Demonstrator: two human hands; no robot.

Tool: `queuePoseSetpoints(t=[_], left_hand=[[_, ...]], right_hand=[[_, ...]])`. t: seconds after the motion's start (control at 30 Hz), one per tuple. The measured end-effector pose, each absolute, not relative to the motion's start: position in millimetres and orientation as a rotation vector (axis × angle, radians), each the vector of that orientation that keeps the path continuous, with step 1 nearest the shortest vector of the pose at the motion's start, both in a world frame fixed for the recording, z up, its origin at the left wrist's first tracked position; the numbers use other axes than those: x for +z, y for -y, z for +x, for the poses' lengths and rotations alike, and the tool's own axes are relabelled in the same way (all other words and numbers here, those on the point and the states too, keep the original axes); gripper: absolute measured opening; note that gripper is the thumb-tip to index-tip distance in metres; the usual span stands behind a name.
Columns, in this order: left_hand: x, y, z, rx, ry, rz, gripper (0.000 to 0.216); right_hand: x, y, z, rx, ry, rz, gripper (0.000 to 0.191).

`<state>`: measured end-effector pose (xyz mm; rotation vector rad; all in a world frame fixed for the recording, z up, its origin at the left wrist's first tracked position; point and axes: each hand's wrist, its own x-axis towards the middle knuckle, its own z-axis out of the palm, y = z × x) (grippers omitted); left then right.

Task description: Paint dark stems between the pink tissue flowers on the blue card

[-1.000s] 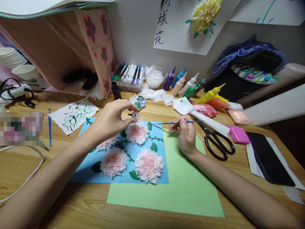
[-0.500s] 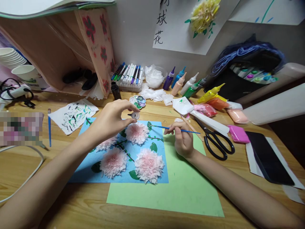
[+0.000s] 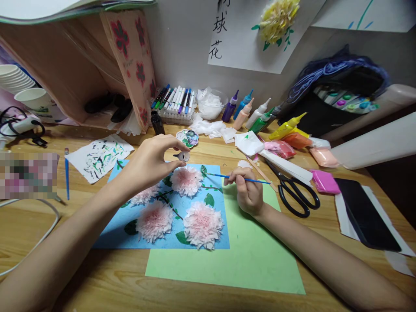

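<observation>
My left hand (image 3: 155, 158) pinches a small nozzle cap (image 3: 184, 156) with a dark tip between thumb and forefinger, above the top of the blue sheet (image 3: 123, 232). In my right hand (image 3: 247, 190) is a thin blue paintbrush (image 3: 218, 175), held like a pen and pointing left. Its bristles meet a green painted leaf (image 3: 203, 170) near the sheet's top edge. Pink tissue flowers (image 3: 203, 225) sit on the blue sheet among painted dark branches and leaves. My left hand and forearm hide part of the sheet's left side.
A green sheet (image 3: 227, 271) lies beneath the blue one. Behind are a paint palette (image 3: 187, 138), a dark bottle (image 3: 157, 123), markers (image 3: 178, 99) and paint bottles (image 3: 243, 113). Black scissors (image 3: 297, 195) and a phone (image 3: 367, 216) lie right; another brush (image 3: 67, 175) lies left.
My right hand has shifted slightly, and the brush's back end has dipped and drawn a little left. The brush tip stays at the upper leaf. My left hand holds nearly still.
</observation>
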<state>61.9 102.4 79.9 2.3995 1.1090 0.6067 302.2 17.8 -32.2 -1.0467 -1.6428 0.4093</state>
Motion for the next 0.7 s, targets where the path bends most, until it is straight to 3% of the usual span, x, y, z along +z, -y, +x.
queuePoseSetpoints(t=[0.7], left_hand=[[81.2, -100.8, 61.1, 0.581, -1.117, 2.399, 0.019]], right_hand=[[-29.4, -20.5, 302.1, 0.440, 1.480, -1.061, 0.024]])
